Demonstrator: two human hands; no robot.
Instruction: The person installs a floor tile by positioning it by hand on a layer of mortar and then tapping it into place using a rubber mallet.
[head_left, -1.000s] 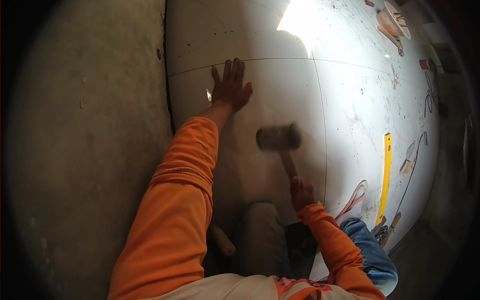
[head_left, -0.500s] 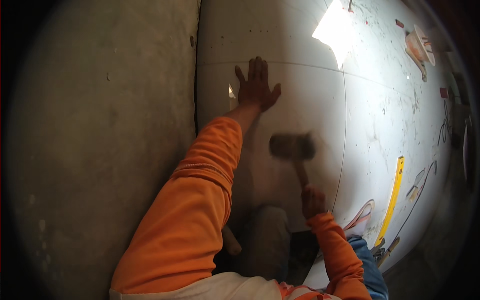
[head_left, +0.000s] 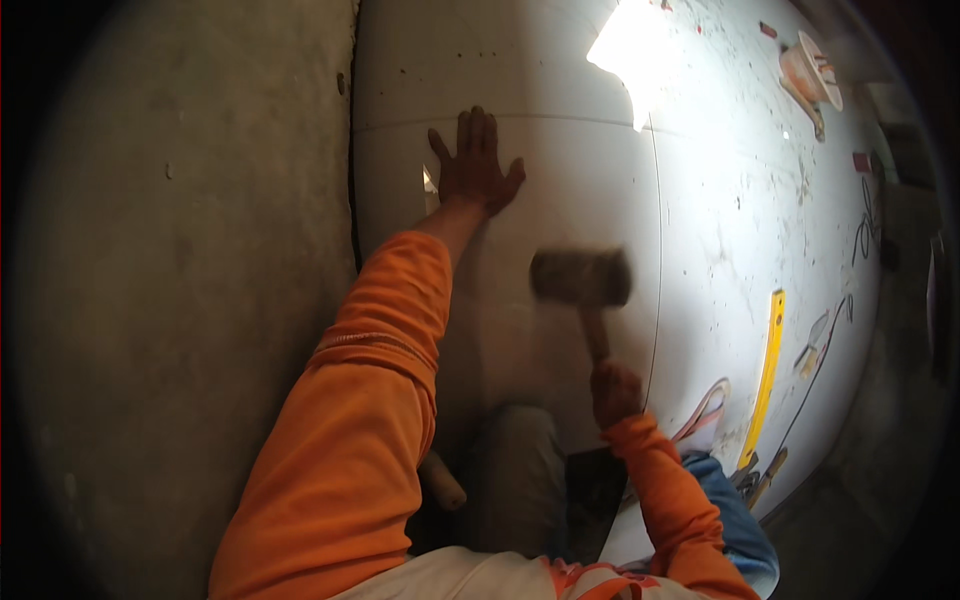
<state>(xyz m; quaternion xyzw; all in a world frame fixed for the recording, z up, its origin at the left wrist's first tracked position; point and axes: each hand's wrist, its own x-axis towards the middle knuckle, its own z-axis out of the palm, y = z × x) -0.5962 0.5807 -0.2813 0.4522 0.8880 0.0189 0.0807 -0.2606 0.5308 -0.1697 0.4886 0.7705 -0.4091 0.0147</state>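
Note:
My left hand [head_left: 474, 172] lies flat on a large pale floor tile [head_left: 500, 350], its fingers spread just below the joint with the tile beyond. In my right hand [head_left: 616, 392] is the handle of a mallet [head_left: 580, 277] with a thick dark head. The mallet head is held over the same tile, slightly blurred; whether it touches the surface I cannot tell. A small bright reflection [head_left: 429, 182] shows beside my left wrist.
A rough concrete wall [head_left: 200, 250] rises along the left. To the right on the tiles lie a yellow spirit level [head_left: 765, 380], a trowel [head_left: 815, 335] and a black cord [head_left: 862, 230]. A whitish bucket [head_left: 812, 72] stands far right. My bent knee [head_left: 515, 470] is close below.
The view has shifted, so wall and tiles sit further left. My right hand still grips the mallet, whose head is less blurred. My left hand stays on the tile.

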